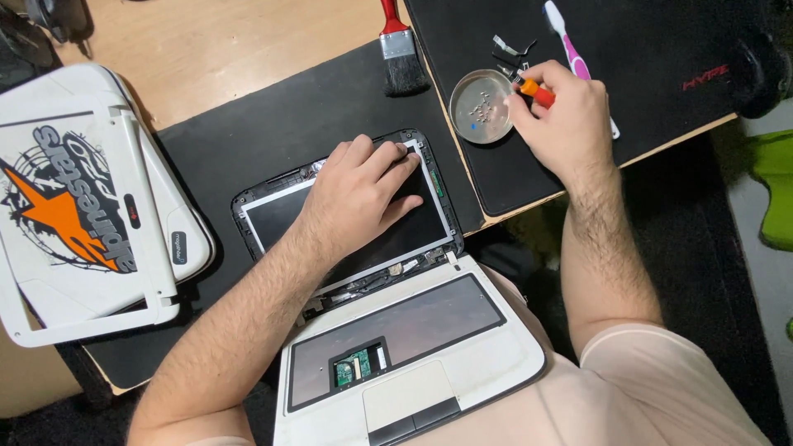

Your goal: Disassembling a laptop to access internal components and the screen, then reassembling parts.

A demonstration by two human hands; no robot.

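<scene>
1. Nearest the camera, the white laptop base sits over the person's lap at the near edge of the desk, its keyboard removed; a small green circuit board shows through an opening above the touchpad.
2. The laptop's screen panel lies folded flat on the black desk mat, its bezel off and bare frame exposed.
3. The left hand rests palm down on the screen, fingers together and pressed against the far right corner of the panel.
4. The right hand pinches one orange-handled screwdriver, its tip over the rim of a round metal dish.
5. The dish sits on the left edge of a second black mat and holds several small screws, too small to count.
6. One pink-and-white toothbrush lies partly under the right hand; a few small metal pieces lie just beyond the dish.
7. One red-handled paintbrush lies between the two mats at the far edge.
8. One white laptop lid cover with an orange star graphic rests at the left edge of the desk, with the loose white bezel frame lying on it.
</scene>
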